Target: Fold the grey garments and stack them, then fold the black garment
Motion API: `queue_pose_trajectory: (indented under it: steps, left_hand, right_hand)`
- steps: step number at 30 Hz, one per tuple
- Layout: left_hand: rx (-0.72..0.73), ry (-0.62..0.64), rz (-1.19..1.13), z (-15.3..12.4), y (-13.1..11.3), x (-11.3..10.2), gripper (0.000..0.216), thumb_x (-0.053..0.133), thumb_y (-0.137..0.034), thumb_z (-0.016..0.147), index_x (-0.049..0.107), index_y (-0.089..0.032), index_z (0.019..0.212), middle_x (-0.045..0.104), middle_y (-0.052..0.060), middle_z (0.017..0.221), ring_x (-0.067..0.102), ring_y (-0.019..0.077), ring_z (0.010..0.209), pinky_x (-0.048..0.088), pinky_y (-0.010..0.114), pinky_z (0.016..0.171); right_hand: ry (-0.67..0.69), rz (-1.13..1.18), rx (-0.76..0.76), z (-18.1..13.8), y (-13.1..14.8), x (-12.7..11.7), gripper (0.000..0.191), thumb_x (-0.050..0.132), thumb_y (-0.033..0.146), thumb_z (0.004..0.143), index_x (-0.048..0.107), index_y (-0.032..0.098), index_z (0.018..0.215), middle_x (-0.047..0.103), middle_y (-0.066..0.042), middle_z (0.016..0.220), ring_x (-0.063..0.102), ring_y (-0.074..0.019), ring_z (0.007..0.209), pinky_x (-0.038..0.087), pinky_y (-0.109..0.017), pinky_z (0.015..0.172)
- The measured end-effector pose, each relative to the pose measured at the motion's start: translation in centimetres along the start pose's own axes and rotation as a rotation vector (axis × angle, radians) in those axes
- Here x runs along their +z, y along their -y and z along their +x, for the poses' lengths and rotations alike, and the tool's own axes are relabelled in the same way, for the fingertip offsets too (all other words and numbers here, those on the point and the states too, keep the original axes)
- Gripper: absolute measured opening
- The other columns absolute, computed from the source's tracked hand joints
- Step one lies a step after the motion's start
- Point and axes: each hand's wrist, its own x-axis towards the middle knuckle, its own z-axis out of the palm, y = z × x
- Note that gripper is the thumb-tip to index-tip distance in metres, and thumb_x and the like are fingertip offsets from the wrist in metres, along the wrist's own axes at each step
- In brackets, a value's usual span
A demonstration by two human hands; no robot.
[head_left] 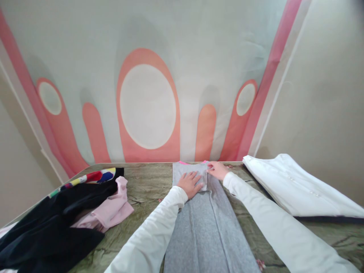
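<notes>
A long grey garment [209, 231] with pink trim at its far end lies lengthwise in front of me, its sides turned inward. Near that far end, my left hand [190, 184] rests flat on the cloth with its fingers spread. My right hand [218, 170] is at the far right corner, thumb and fingers pinched on the garment's edge beside the pink trim. Both forearms are in white sleeves, and the near end of the garment runs out of view at the bottom.
A wood-patterned tabletop [150, 182] lies beneath everything. On the left is a loose heap of black clothing [57, 227], a pink garment [113, 210] and a multicoloured printed cloth [93, 176]. Folded white clothing [298, 189] sits at the right. A patterned wall [187, 57] stands behind.
</notes>
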Motion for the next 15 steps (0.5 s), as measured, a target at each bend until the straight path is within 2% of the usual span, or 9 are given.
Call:
queue_pose_trajectory:
  steps: [3, 9, 15]
  left_hand:
    - [-0.048, -0.049, -0.074, 0.1, 0.2, -0.2, 0.045, 0.026, -0.045, 0.089, 0.039, -0.025, 0.127, 0.034, 0.005, 0.137, 0.025, 0.0214, 0.127, 0.016, 0.043, 0.103]
    - [-0.231, -0.318, -0.205, 0.8, 1.7, 0.1, 0.044, 0.020, -0.035, 0.091, 0.043, -0.016, 0.125, 0.043, 0.008, 0.130, 0.031, 0.0185, 0.124, 0.022, 0.035, 0.104]
    - [-0.305, -0.378, -0.233, 1.0, 2.4, 0.6, 0.044, 0.021, -0.034, 0.091, 0.044, -0.013, 0.124, 0.043, 0.009, 0.129, 0.031, 0.0190, 0.124, 0.022, 0.035, 0.105]
  right_hand:
    - [-0.023, -0.042, 0.075, 2.6, -0.8, 1.7, 0.025, 0.059, 0.025, 0.069, 0.062, 0.011, 0.091, 0.066, -0.011, 0.088, 0.061, -0.0181, 0.079, 0.043, -0.026, 0.071]
    - [-0.038, -0.060, 0.119, 3.9, -1.2, 3.6, 0.014, 0.060, 0.029, 0.068, 0.060, 0.015, 0.065, 0.064, -0.006, 0.067, 0.059, -0.0171, 0.066, 0.040, -0.025, 0.060]
    - [-0.133, -0.025, 0.096, 4.2, -1.5, 3.5, 0.012, 0.053, 0.025, 0.075, 0.056, 0.015, 0.081, 0.063, -0.005, 0.081, 0.057, -0.0141, 0.075, 0.039, -0.024, 0.067]
